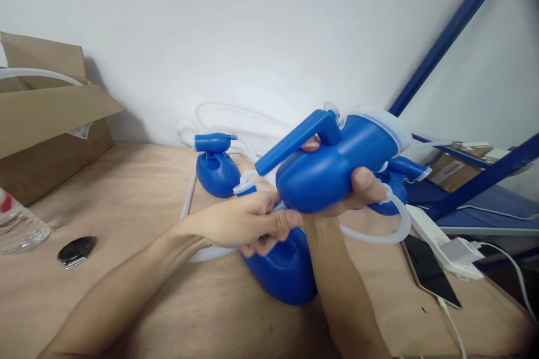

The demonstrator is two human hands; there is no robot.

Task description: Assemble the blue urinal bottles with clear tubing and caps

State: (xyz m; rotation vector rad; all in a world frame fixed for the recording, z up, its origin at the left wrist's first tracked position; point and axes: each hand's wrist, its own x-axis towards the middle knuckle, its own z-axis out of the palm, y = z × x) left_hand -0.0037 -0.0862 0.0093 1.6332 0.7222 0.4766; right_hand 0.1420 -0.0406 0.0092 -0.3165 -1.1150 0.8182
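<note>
My right hand (365, 188) is wrapped round a blue plastic urinal funnel (324, 171), which I hold up tilted, its wide white-rimmed mouth to the upper right. The funnel's handle (290, 146) points down to the left. At its narrow lower end, my left hand (256, 221) is closed on a translucent hose (213, 253). Where hose and funnel meet is hidden by my fingers. Under my hands a blue urinal bottle (288, 269) rests on the wooden table. A blue and white neck piece (245, 187) shows just behind my left hand.
Another blue urinal bottle (217, 171) stands by the wall, and one more (389, 188) at the right. Left are an open carton (54, 140), a clear bottle (21, 230) and a watch (76, 251). Right lie a phone (432, 269) and power strip (438, 241).
</note>
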